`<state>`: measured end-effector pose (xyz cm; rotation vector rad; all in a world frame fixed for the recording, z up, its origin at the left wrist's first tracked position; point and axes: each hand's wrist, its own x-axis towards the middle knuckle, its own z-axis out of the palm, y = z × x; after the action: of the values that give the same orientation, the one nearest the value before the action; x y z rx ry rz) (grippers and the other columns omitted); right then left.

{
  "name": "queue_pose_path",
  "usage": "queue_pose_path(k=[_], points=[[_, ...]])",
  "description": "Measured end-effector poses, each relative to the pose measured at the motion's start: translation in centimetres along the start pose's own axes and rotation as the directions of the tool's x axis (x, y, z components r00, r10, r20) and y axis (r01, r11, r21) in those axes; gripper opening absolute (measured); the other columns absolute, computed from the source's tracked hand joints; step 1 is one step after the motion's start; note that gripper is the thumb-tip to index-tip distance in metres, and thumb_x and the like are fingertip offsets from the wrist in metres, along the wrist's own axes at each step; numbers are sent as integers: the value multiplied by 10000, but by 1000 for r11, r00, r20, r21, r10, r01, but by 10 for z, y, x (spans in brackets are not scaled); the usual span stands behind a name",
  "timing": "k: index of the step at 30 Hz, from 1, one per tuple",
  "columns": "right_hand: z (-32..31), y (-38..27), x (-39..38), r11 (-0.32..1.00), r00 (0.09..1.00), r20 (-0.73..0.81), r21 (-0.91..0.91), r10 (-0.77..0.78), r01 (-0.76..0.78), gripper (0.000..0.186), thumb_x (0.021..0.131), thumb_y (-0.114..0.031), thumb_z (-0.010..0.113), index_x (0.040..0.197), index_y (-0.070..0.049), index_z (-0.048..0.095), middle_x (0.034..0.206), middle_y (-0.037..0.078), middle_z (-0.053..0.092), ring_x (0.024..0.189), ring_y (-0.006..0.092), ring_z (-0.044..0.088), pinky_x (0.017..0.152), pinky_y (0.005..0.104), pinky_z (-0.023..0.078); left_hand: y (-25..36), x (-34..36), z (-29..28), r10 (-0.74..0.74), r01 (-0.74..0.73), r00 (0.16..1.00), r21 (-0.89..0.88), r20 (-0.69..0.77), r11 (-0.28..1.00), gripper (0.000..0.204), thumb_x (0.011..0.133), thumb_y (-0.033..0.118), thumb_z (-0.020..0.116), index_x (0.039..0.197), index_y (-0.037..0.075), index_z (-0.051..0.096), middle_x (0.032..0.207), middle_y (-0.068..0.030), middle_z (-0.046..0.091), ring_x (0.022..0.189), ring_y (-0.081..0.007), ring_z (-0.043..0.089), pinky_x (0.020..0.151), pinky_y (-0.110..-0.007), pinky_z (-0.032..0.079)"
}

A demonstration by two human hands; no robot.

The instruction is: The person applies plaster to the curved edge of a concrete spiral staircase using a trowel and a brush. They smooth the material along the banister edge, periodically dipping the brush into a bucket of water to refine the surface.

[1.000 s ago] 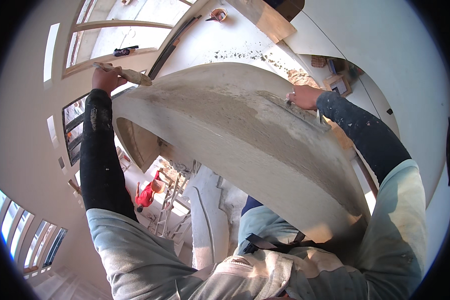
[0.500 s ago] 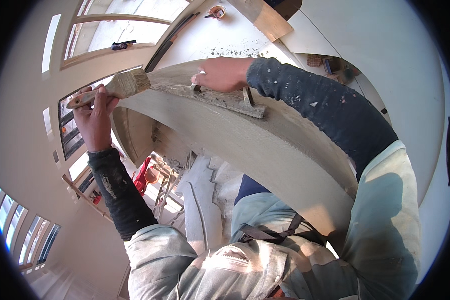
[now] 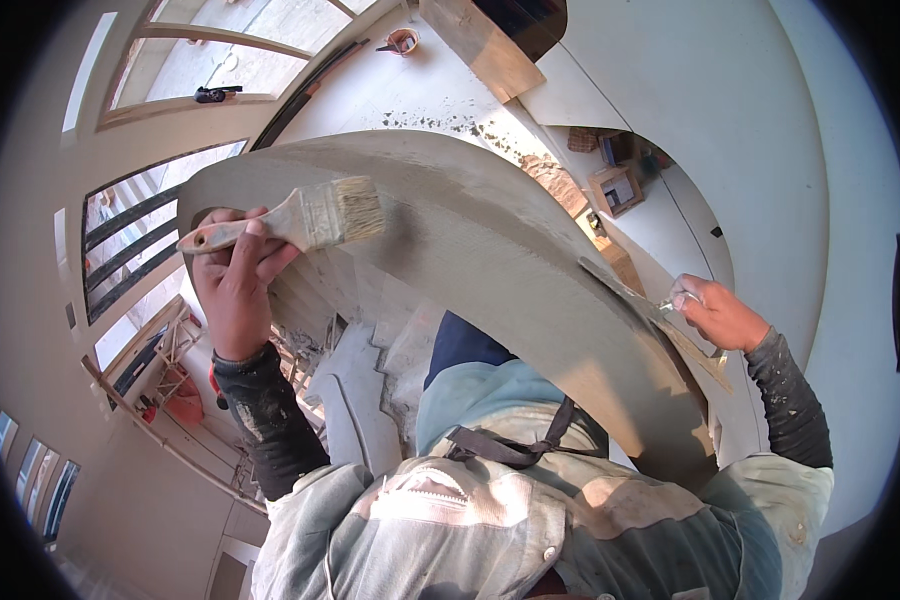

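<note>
The brush [image 3: 315, 218] points its bristles right, its wooden handle left; its long axis runs nearly left to right, the bristle end slightly farther off. The trowel [image 3: 625, 290] lies aslant, its long blade running from far left to near right. The brush is over the left part of a curved plastered band [image 3: 530, 280], and the trowel is along the band's right edge; whether its whole blade touches the plaster cannot be told.

The left hand [image 3: 238, 285] has its thumb and fingers closed around the brush handle. The right hand [image 3: 718, 315] is curled around the trowel's grip.

The brush is wide and flat, with pale, plaster-smeared bristles and a worn, stained handle with a hole at its end. The trowel blade is thin and coated in greyish plaster.

The band is grey-beige, sweeping from far left to near right, with sunlight on its near right end. Beyond it is a pale floor [image 3: 355, 95] with dark crumbs, an orange bucket [image 3: 402, 42] and a wooden board [image 3: 485, 50]. A barred window [image 3: 135, 230] is at left; a white curved wall [image 3: 740, 120] rises at right.
</note>
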<state>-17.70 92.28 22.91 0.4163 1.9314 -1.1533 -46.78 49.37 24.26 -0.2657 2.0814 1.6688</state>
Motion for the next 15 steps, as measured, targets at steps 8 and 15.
queue_pose_path(k=[8,15], points=[[-15,-19,-20,831,933,75,433,352,-349,257,928,-310,480,802,-90,435,618,-25,394,474,60,341,410,229,283,2,18,181,-320,392,644,59,695,918,265,860,91,630,1032,-101,573,938,-120,635,790,-191,676,722,-261,586],[-2,-35,0,864,948,247,410,202,-291,256,940,-307,484,835,-76,446,621,-24,388,460,69,354,407,238,297,-5,77,172,-535,228,624,522,570,822,290,850,78,560,1001,-169,577,967,-207,643,777,-223,696,755,-288,595]])
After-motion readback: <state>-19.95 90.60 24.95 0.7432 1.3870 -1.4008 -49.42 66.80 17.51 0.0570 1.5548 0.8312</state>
